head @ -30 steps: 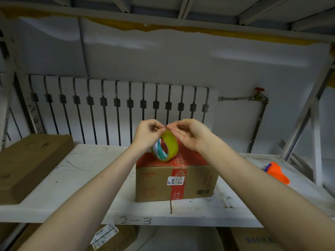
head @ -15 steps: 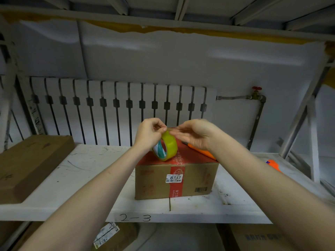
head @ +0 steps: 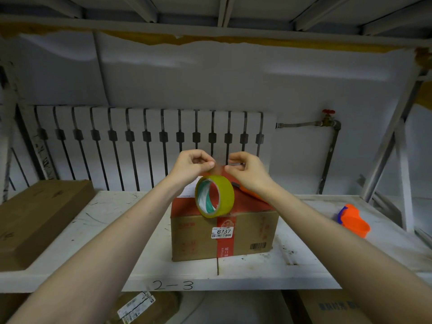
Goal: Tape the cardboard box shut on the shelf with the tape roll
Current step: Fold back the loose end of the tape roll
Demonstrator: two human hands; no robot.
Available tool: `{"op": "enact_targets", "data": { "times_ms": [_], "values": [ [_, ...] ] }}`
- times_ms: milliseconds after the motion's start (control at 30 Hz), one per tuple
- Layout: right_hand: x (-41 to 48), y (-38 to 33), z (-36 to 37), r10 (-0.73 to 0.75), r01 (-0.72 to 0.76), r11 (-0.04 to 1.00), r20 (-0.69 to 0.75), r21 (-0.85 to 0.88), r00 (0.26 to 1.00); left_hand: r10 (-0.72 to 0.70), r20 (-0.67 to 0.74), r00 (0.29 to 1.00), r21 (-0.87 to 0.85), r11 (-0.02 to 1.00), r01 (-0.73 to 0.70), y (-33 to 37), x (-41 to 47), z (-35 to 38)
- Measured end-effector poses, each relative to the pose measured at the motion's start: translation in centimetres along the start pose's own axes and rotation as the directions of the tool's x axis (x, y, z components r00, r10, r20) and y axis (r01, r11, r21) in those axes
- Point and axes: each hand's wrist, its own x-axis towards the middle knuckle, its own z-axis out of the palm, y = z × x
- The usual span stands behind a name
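Observation:
A brown cardboard box [head: 247, 235] with a red top, a red centre strip and a label reading 8737 stands on the white shelf [head: 121, 232]. In front of its top edge a yellowish tape roll [head: 226, 195] hangs from a short strip of pulled-out tape. My left hand [head: 190, 163] and my right hand [head: 246, 169] each pinch that strip just above the roll, fingertips close together. An orange tool [head: 249, 193] lies on the box top, partly hidden behind my right wrist.
A flat brown carton [head: 35, 218] lies at the shelf's left end. An orange and blue object [head: 354, 220] rests on the right. A radiator [head: 145, 141] and a pipe with a red valve [head: 328, 118] line the back wall. More boxes sit below the shelf.
The roll has dropped below my fingers and now hangs from a pulled-out strip. My hands have risen a little and moved slightly apart.

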Motion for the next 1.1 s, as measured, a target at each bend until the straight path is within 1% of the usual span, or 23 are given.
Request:
{"op": "enact_targets", "data": {
  "times_ms": [67,133,233,300,433,500,567,633,733,933,1100],
  "values": [
    [0.5,0.2,0.5,-0.015,0.016,0.994,-0.007,0.112,1.000,-0.018,0.029,0.999,0.000,1.000,0.018,0.3,0.3,-0.2],
    [0.8,0.3,0.6,-0.051,0.059,0.982,-0.048,0.178,0.998,-0.026,0.046,0.999,0.006,1.000,0.026,0.4,0.5,-0.4],
    [1.2,0.4,0.7,-0.110,0.122,0.974,-0.075,0.188,0.991,-0.049,0.048,0.998,0.012,0.999,0.048,0.3,0.8,-0.6],
    [1.5,0.6,0.9,-0.101,0.118,0.972,-0.093,0.204,0.991,-0.087,0.033,0.996,-0.005,0.996,0.087,0.2,1.1,-0.6],
    [1.8,1.2,1.6,-0.015,0.040,0.957,-0.090,0.287,0.996,-0.237,0.039,0.971,-0.147,0.960,0.240,-0.3,1.6,-0.4],
    [1.9,1.5,1.7,-0.010,0.039,0.938,-0.087,0.344,0.996,-0.293,0.072,0.953,-0.207,0.931,0.302,-0.6,1.7,-0.4],
    [2.0,1.5,1.7,-0.020,0.050,0.923,-0.084,0.382,0.996,-0.314,0.099,0.944,-0.276,0.903,0.330,-0.8,2.0,-0.5],
    [2.1,1.4,1.6,-0.023,0.047,0.907,-0.062,0.419,0.998,-0.324,0.115,0.939,-0.324,0.881,0.344,-0.9,2.1,-0.5],
    [2.5,1.6,1.5,-0.023,0.027,0.892,-0.014,0.451,1.000,-0.322,0.141,0.936,-0.339,0.873,0.351,-1.1,2.1,-0.5],
    [3.1,1.9,1.6,-0.007,-0.075,0.822,0.142,0.565,0.990,-0.305,0.173,0.936,-0.406,0.844,0.350,-1.9,2.2,-0.5],
    [3.3,1.9,1.0,0.008,-0.174,0.790,0.274,0.588,0.962,-0.278,0.178,0.944,-0.374,0.868,0.326,-2.1,2.3,-0.7]
  ]
}}
